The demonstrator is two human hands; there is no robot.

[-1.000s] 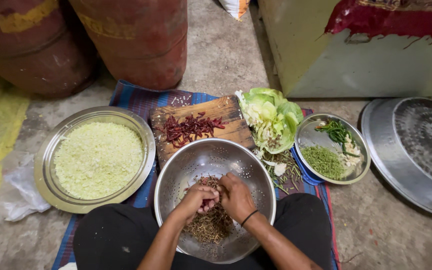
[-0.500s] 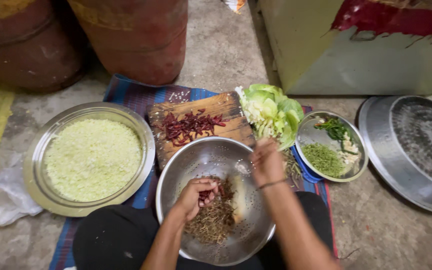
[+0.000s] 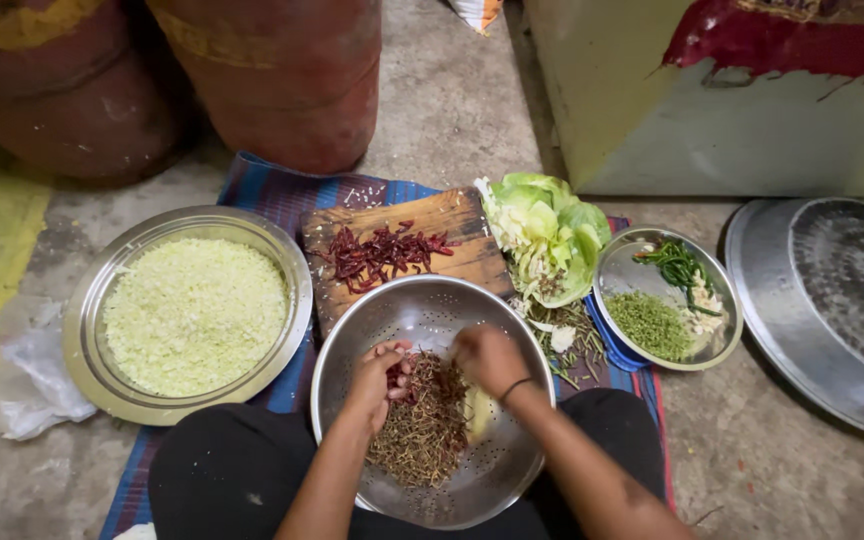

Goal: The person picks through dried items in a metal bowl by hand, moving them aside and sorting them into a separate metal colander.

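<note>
Colander (image 3: 412, 305): perforated steel bowl, on the person's lap at the mat's near edge; contains a heap of dry brown stems (image 3: 430, 425).
Left hand (image 3: 380, 372): fingers curled on a pinch of red chilli pieces, held over the stems.
Right hand (image 3: 490, 358): lowered into the colander beside the stems, fingers bent inward; grasp content cannot be determined.
Progress, done: judged well advanced; shredded cabbage (image 3: 195, 314) fills the wide steel basin (image 3: 87, 300); chopped greens (image 3: 650, 325) lie in the small steel dish (image 3: 620, 268).
Progress, left: dried red chillies (image 3: 384, 254) lie on the wooden board (image 3: 452, 215); cabbage wedge (image 3: 550, 235) is uncut.
Surface: striped woven mat (image 3: 262, 195) on bare concrete floor.
Room: two red-brown drums (image 3: 282, 70) behind the mat; pale painted cabinet (image 3: 652, 110) at right; large steel tray (image 3: 832, 300) beside it.
</note>
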